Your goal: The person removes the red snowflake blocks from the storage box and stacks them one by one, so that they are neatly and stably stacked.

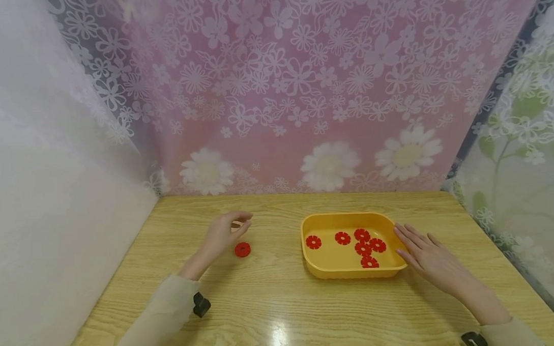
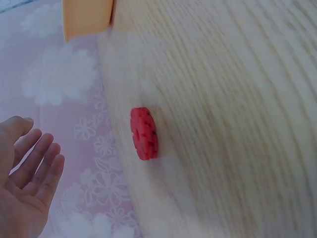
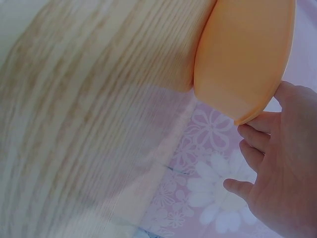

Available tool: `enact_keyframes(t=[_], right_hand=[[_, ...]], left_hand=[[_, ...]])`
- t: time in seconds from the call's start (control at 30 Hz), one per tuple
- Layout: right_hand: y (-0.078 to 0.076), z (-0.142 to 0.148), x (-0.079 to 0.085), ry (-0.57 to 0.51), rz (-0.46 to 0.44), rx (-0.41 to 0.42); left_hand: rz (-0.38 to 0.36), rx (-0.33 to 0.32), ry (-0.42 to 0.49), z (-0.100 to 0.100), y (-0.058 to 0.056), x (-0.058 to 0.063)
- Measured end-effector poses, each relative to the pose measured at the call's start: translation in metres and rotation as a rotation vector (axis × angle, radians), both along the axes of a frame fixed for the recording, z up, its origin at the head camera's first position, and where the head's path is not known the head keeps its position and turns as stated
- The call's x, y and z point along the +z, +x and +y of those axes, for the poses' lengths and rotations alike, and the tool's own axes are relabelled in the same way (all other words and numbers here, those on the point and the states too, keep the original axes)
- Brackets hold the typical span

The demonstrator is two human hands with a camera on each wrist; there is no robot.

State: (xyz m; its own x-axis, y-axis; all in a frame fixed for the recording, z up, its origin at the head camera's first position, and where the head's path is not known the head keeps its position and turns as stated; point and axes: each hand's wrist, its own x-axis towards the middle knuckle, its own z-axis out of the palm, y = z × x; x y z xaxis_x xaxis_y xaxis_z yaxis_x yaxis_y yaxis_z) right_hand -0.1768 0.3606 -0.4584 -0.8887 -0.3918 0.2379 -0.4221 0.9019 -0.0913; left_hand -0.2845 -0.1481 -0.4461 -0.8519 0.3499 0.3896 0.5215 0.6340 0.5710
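Observation:
A small stack of red notched discs (image 1: 242, 249), each with a hole in the middle, lies on the table. My left hand (image 1: 225, 230) hovers just above and beside it, fingers loosely bent and holding nothing. In the left wrist view the stack (image 2: 143, 133) shows several toothed layers, apart from the hand (image 2: 29, 183). Further right stands a yellow plastic basin (image 1: 328, 269) with several red flower-shaped discs (image 1: 363, 249) lying flat inside. My right hand (image 1: 433, 259) touches the basin's right rim with its fingers nearly straight; the right wrist view shows the fingertips against the basin's edge (image 3: 242, 59).
The wooden table (image 1: 272, 305) reaches back to a pink flowered curtain (image 1: 274, 91). A pale wall (image 1: 51, 150) borders it on the left, and a flowered curtain (image 1: 529, 184) on the right. A dark strap piece (image 1: 201, 304) sits at the left wrist.

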Motion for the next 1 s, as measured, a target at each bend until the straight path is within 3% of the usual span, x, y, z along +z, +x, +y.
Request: enact_keyframes(t=[0.23,0.53,1.0], right_hand=[[0.001,0.000,0.000,0.007,0.004,-0.003],[0.000,-0.002,0.002,0.005,0.008,-0.002],[0.000,-0.001,0.001,0.004,0.008,-0.007]], left_hand=[[-0.013,-0.056,-0.014,0.020,-0.001,0.012],[-0.015,-0.156,-0.039,0.060,-0.007,0.023],[-0.006,-0.331,-0.138,0.120,-0.009,0.027]])
